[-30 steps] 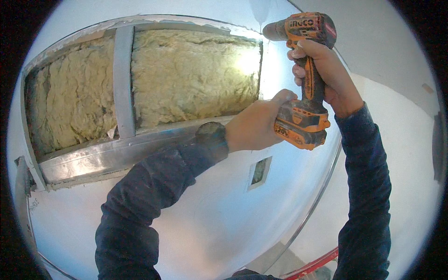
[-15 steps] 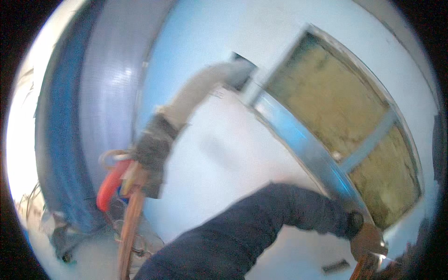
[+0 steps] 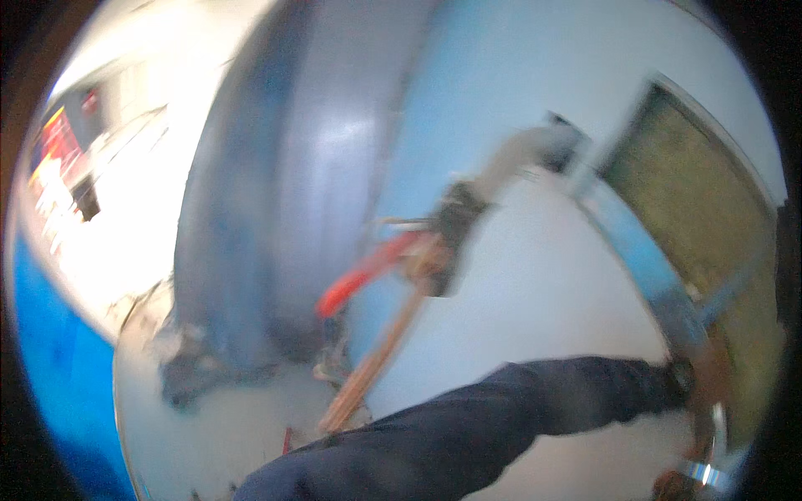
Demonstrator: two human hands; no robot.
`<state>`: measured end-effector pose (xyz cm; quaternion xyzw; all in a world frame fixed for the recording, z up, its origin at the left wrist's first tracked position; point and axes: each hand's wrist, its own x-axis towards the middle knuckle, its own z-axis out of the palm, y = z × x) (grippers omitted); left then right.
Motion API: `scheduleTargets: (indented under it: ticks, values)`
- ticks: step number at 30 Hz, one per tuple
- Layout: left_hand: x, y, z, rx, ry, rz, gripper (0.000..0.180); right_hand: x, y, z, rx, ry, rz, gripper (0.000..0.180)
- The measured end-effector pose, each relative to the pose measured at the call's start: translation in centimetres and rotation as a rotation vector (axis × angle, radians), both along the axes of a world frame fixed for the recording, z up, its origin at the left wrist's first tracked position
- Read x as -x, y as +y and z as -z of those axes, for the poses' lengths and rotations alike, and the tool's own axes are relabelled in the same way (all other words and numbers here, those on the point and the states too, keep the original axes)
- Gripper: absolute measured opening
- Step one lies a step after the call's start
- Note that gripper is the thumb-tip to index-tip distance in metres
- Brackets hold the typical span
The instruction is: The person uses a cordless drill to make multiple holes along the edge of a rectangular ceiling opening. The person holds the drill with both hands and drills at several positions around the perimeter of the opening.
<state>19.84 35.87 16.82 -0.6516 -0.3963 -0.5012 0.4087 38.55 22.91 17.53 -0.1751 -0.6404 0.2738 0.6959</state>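
My left hand [image 3: 708,380] sits far out at the right rim of the view, blurred by motion, and I cannot tell whether its fingers are curled, spread or holding on to anything. It lies against the pale wall [image 3: 535,284], just beside the metal frame [image 3: 647,267] that edges the wall opening. My left forearm, in a dark navy sleeve [image 3: 468,430], comes up from the lower edge and stretches nearly level across the wall toward that hand, with a dark band at the wrist. My right hand is out of sight. At the very bottom right corner, just under my left hand, a shiny metal ring with a bit of orange [image 3: 700,476] shows; it is too smeared to name.

Inside the opening, yellow-brown insulation [image 3: 710,192] fills the space behind the frame. To the left of my arm, a grey duct stub [image 3: 518,159] sticks out of the wall, with a dark clamp below it, a red pipe [image 3: 368,271] and a copper-coloured pipe [image 3: 380,355] running down from there toward the floor. Further left stands a broad grey-blue column [image 3: 284,184]. At the far left edge, well apart from me, a red and yellow sign [image 3: 54,159] hangs on a bright wall; its shape is roughly rectangular.
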Motion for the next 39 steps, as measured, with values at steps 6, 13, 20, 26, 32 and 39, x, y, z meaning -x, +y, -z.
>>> scheduleTargets:
  ticks: [6,13,20,26,32,39]
  values:
    - [0.1,-8.1,0.6,0.156,0.032,-0.061,0.055,-5.9,-1.2,1.7,-0.088,-0.002,0.164,0.025]
    - [-0.6,-12.4,0.0,0.091,-0.042,-0.086,0.051,-3.0,-4.8,1.9,-0.273,-0.069,0.291,0.024]
    - [0.8,-12.2,0.8,0.165,-0.042,-0.147,0.046,-0.8,-3.4,1.0,-0.262,0.052,0.153,0.027]
    - [1.1,-11.7,0.7,0.167,-0.006,-0.196,0.043,-4.6,-5.4,-4.4,-0.16,-0.087,0.121,0.034]
    - [1.1,-11.6,0.9,0.137,-0.001,-0.219,0.044,-8.7,-5.3,-11.4,-0.02,-0.293,0.146,0.043]
    - [1.4,-11.0,1.1,0.045,0.019,-0.199,0.044,-9.5,-4.8,-14.1,-0.029,-0.408,0.165,0.043]
